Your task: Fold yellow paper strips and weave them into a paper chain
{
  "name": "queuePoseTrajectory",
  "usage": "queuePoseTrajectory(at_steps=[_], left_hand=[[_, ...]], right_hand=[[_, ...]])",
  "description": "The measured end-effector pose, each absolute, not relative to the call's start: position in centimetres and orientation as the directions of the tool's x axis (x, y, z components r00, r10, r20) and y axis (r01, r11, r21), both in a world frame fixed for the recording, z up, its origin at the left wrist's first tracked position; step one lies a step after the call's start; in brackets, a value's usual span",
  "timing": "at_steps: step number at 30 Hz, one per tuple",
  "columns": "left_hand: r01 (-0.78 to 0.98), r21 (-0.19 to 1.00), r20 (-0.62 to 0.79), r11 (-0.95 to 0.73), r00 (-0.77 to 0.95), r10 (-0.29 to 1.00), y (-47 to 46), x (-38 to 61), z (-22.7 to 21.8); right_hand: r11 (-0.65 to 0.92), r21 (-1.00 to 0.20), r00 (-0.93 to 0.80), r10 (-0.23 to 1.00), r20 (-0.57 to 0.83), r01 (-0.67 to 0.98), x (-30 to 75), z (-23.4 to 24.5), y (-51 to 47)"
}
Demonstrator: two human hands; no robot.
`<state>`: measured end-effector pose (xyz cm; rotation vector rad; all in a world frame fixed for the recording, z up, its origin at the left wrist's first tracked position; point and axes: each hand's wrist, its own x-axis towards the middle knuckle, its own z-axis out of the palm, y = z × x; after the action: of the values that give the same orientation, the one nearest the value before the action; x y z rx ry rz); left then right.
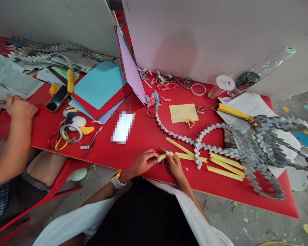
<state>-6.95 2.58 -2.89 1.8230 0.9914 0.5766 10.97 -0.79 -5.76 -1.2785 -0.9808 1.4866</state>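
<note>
Your left hand (143,163) and right hand (175,164) pinch the folded yellow paper strip (166,156), fingers closed on it: light, limp, creasable; grip its ends.

On the table (133,150), at its near edge, both hands meet on a paper strip (166,156): the left hand (143,162) to its left, the right hand (175,165) just behind its right end. More strips (226,167) lie to the right. A folded chain (179,133) runs behind them to a heap (267,150) at far right. A paper square (183,112) lies behind the chain. A paper stack (100,89) sits far left-centre, a phone (56,98) left of it. A co-worker's hand (20,107) rests at far left on newspaper (10,80).
</note>
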Motion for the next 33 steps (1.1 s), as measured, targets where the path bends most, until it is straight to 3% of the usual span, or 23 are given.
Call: queuePoseTrajectory(at_steps=[6,21,33], left_hand=[[0.391,0.915,-0.091,-0.1,0.443,0.892,2.5,-7.2,-3.6],[0.32,0.925,-0.299,0.206,0.275,0.914,3.7,-6.4,-4.1],[0.324,0.928,-0.3,0.184,0.358,0.884,3.7,-5.7,-4.1]], right_hand=[[-0.261,-0.945,0.048,0.96,-0.275,-0.197,10.5,-5.7,-0.9],[-0.201,-0.91,0.218,0.931,-0.293,-0.362,10.4,-6.9,-1.3],[-0.192,-0.887,0.252,0.914,-0.317,-0.419,10.8,-6.5,-1.1]])
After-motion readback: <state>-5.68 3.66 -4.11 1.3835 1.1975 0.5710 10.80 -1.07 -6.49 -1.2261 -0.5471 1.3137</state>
